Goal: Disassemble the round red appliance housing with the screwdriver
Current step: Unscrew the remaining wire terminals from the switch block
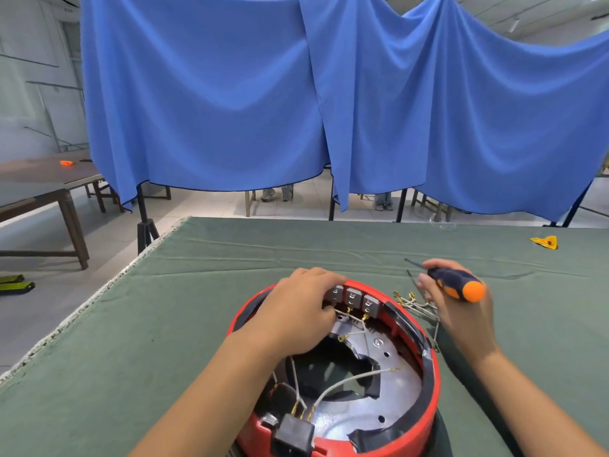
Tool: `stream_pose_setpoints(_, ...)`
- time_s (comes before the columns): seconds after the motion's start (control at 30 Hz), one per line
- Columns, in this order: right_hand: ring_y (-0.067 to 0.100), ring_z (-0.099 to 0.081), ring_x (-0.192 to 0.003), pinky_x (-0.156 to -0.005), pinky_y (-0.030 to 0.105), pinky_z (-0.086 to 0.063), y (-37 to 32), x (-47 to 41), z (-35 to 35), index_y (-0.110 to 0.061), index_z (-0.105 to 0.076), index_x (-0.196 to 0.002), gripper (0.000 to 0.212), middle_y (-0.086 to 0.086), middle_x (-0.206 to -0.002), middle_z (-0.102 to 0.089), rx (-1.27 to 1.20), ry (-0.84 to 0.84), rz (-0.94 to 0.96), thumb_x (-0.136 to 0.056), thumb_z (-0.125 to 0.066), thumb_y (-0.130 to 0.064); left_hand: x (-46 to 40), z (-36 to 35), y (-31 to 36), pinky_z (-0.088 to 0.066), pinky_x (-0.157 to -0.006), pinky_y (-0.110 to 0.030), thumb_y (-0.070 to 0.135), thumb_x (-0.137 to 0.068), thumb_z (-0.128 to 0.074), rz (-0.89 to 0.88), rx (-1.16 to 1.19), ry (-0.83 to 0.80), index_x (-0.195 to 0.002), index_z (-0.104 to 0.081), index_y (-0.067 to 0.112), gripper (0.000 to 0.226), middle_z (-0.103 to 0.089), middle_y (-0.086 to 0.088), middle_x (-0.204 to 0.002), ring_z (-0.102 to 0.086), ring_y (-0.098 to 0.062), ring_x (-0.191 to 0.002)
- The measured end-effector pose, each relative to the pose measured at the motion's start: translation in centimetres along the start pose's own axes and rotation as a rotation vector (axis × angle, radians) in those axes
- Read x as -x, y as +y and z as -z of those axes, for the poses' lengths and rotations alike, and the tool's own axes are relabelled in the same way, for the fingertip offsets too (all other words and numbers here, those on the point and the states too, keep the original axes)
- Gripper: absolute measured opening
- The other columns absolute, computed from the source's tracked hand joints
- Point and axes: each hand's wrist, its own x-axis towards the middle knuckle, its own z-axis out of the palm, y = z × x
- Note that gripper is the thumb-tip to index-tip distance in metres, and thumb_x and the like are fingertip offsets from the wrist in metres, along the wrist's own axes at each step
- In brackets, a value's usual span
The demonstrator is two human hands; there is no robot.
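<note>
Only the head view here, looking down at a table under a green cloth [197, 291]. The round red housing [425, 400] sits right at the near edge, open side up, so you can see the silvery metal plate [392, 367] inside with a big ragged dark hole in the middle, plus white wires [342, 384] running to a black connector block [293, 433] at the near rim. At the far rim there's a row of three grey switch blocks [352, 298]. The left hand [296, 308] rests on that far rim, fingers curled over the edge and gripping the housing right by the leftmost grey block. The right hand [461, 308] is just beside the housing on its right, holding the screwdriver [458, 283], black and orange handle pinched between thumb and fingers, thin shaft pointing away to the upper left. Under that hand a loose bundle of wires with brass terminals [408, 300] lies on the cloth, touching the housing's outer side. Further out on the right sits a small yellow scrap [545, 242]. Behind the table hangs a big blue curtain [230, 94], and a wooden table [49, 183] stands off to the left.
</note>
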Motion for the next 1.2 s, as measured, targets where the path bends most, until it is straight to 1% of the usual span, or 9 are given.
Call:
stream_pose_setpoints(0.1, 0.025, -0.069, -0.067, -0.056, 0.027, -0.052, -1.6, -0.3, -0.6, -0.019, -0.067, -0.081, 0.009, 0.01, -0.075, -0.069, -0.196, 0.087, -0.142, -0.083, -0.075, -0.014, -0.8, -0.1, 0.1, -0.031, -0.105, -0.034, 0.02, -0.09, -0.048, -0.006, -0.157, -0.063, -0.128, -0.054, 0.024, 0.039, -0.046, 0.008, -0.138, -0.04, -0.016, -0.126)
stream_pose_setpoints(0.2, 0.015, -0.064, -0.049, -0.043, 0.014, -0.043, -3.8, -0.8, -1.1, -0.021, -0.064, -0.074, 0.014, 0.004, -0.057, -0.066, -0.286, 0.123, -0.251, -0.084, -0.073, -0.026, -1.2, -0.3, 0.1, -0.023, -0.108, -0.034, 0.026, -0.092, -0.046, 0.017, -0.263, -0.099, -0.133, -0.048, 0.024, 0.042, -0.038, 0.007, -0.145, -0.031, -0.017, -0.134)
stream_pose_setpoints(0.33, 0.017, -0.056, -0.039, -0.036, 0.014, -0.037, -6.5, -1.3, -1.4, -0.012, -0.061, -0.069, 0.022, 0.009, -0.051, -0.058, -0.389, 0.18, -0.244, -0.089, -0.065, -0.019, -1.6, -0.5, -0.4, -0.015, -0.113, -0.037, 0.032, -0.094, -0.043, 0.105, -0.332, -0.137, -0.145, -0.029, 0.027, 0.053, -0.02, 0.008, -0.155, -0.017, -0.017, -0.143)
stream_pose_setpoints(0.57, 0.018, -0.049, -0.036, -0.036, 0.013, -0.034, -10.5, -1.6, -0.9, -0.01, -0.05, -0.064, 0.007, 0.016, -0.051, -0.05, -0.456, 0.097, -0.168, -0.07, -0.053, -0.014, -1.6, -0.7, -0.5, -0.017, -0.113, -0.049, 0.032, -0.095, -0.041, 0.271, -0.508, -0.163, -0.149, -0.015, 0.024, 0.06, -0.007, 0.004, -0.159, -0.01, -0.029, -0.144)
stream_pose_setpoints(0.7, 0.02, -0.048, -0.037, -0.035, 0.019, -0.034, -11.2, -1.1, -0.9, -0.015, -0.045, -0.057, 0.014, -0.001, -0.045, -0.044, -0.472, 0.095, -0.145, -0.068, -0.053, -0.012, -1.5, -0.8, -0.1, -0.023, -0.109, -0.053, 0.037, -0.095, -0.041, 0.366, -0.613, -0.231, -0.149, -0.011, 0.019, 0.065, -0.003, -0.002, -0.159, -0.012, -0.037, -0.142)
stream_pose_setpoints(0.77, 0.02, -0.045, -0.035, -0.035, 0.019, -0.031, -11.2, -1.1, -0.9, -0.02, -0.042, -0.048, 0.024, -0.006, -0.04, -0.039, -0.452, 0.131, -0.129, -0.067, -0.053, -0.011, -1.5, -0.5, 0.1, -0.028, -0.106, -0.054, 0.039, -0.095, -0.041, 0.403, -0.67, -0.268, -0.148, -0.016, 0.017, 0.063, -0.006, -0.005, -0.158, -0.018, -0.04, -0.138)
stream_pose_setpoints(0.87, 0.02, -0.043, -0.031, -0.035, 0.018, -0.028, -11.0, -1.0, -0.8, -0.018, -0.038, -0.044, 0.027, -0.003, -0.04, -0.034, -0.417, 0.146, -0.126, -0.066, -0.052, -0.01, -1.4, 0.7, 0.3, -0.039, -0.097, -0.044, 0.039, -0.094, -0.043, 0.427, -0.657, -0.27, -0.141, -0.031, 0.019, 0.052, -0.03, -0.007, -0.148, -0.038, -0.036, -0.127)
stream_pose_setpoints(1.03, 0.02, -0.04, -0.032, -0.034, 0.018, -0.028, -10.4, -0.2, -1.3, -0.015, -0.036, -0.046, 0.026, -0.005, -0.038, -0.031, -0.428, 0.159, -0.127, -0.066, -0.051, -0.009, -1.1, 2.4, 0.0, -0.034, -0.072, -0.033, 0.021, -0.089, -0.048, 0.409, -0.634, -0.104, -0.117, -0.044, 0.019, 0.028, -0.055, -0.004, -0.12, -0.051, -0.028, -0.112)
stream_pose_setpoints(1.2, 0.018, -0.042, -0.031, -0.032, 0.018, -0.029, -10.2, 0.0, -2.0, -0.017, -0.038, -0.047, 0.025, -0.002, -0.04, -0.035, -0.481, 0.204, -0.128, -0.067, -0.052, -0.009, -1.8, 2.1, -2.1, -0.033, -0.101, -0.037, 0.026, -0.094, -0.047, 0.225, -0.435, -0.011, -0.14, -0.034, 0.027, 0.047, -0.043, 0.001, -0.138, -0.034, -0.022, -0.13)
